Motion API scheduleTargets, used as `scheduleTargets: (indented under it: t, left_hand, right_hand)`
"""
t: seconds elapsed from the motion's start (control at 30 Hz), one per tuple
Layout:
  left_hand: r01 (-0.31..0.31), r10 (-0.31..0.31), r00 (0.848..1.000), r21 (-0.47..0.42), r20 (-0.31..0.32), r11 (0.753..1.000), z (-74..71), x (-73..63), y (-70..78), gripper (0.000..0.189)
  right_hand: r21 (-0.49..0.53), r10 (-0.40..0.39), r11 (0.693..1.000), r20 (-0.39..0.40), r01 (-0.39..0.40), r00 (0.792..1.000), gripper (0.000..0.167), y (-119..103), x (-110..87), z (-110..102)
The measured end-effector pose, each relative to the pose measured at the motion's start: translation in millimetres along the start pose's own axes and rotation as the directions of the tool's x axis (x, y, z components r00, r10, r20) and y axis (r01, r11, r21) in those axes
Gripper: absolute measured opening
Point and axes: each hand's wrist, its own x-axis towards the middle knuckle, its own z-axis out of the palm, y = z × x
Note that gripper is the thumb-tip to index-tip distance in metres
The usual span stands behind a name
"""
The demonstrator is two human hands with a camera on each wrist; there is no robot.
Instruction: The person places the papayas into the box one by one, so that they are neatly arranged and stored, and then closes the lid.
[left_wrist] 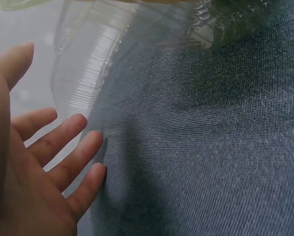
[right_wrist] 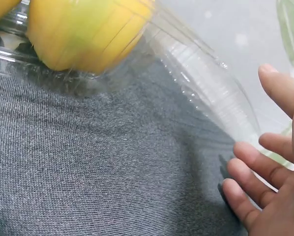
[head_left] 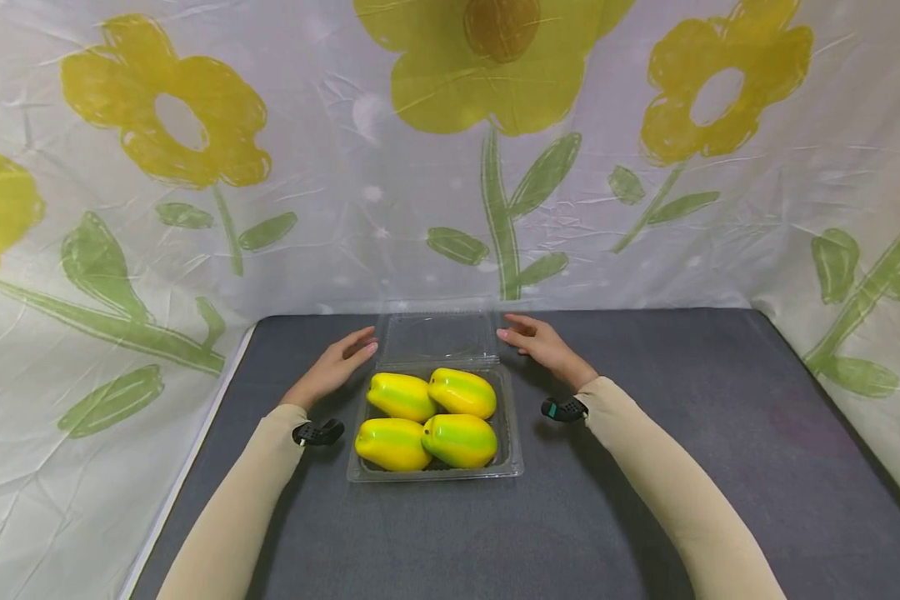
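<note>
A clear plastic clamshell box (head_left: 435, 477) lies with its lid (head_left: 438, 337) folded back, away from the person. Several smooth yellow-green fruits (head_left: 461, 442), shaped like small papayas, fill its base in two rows. My left hand (head_left: 333, 367) is beside the lid's left edge, fingers extended and loosely spread. On the opposite side, my right hand (head_left: 547, 346) has its fingertips close to the lid's right edge. Both wrist views show bare fingers near the lid's ridged plastic side (left_wrist: 90, 69); whether any fingertip touches it, I cannot tell. Neither hand holds anything.
A dark grey cloth covers the table (head_left: 645, 467). Behind it and at both sides hangs a pale curtain (head_left: 330, 225) printed with yellow flowers, close to the table's back edge and the lid. Each wrist wears a black band (head_left: 562, 409).
</note>
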Motion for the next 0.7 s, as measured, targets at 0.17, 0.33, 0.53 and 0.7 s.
scheduleTargets:
  t: [0.17,0.33,0.53,0.7]
  left_hand:
    - [0.005,-0.005,1.000,0.022,0.003,1.000,2.9,3.9,-2.2,0.064]
    - [0.000,0.000,1.000,0.034,-0.003,0.999,3.6,4.1,-2.9,0.064]
    - [-0.018,0.018,1.000,0.028,-0.002,0.999,4.5,3.6,-2.6,0.068]
    - [-0.021,0.021,1.000,0.024,-0.004,0.999,4.9,3.4,-2.0,0.069]
  right_hand:
    - [-0.054,0.000,0.999,0.015,0.001,1.000,0.074,0.9,1.0,3.9]
    - [-0.065,0.008,0.998,0.012,-0.007,1.000,0.076,-1.0,1.2,7.3]
    - [-0.058,-0.007,0.998,0.022,0.008,1.000,0.069,-3.7,-2.2,7.1]
    - [-0.057,-0.004,0.998,0.016,0.005,1.000,0.067,-7.0,-3.2,8.1]
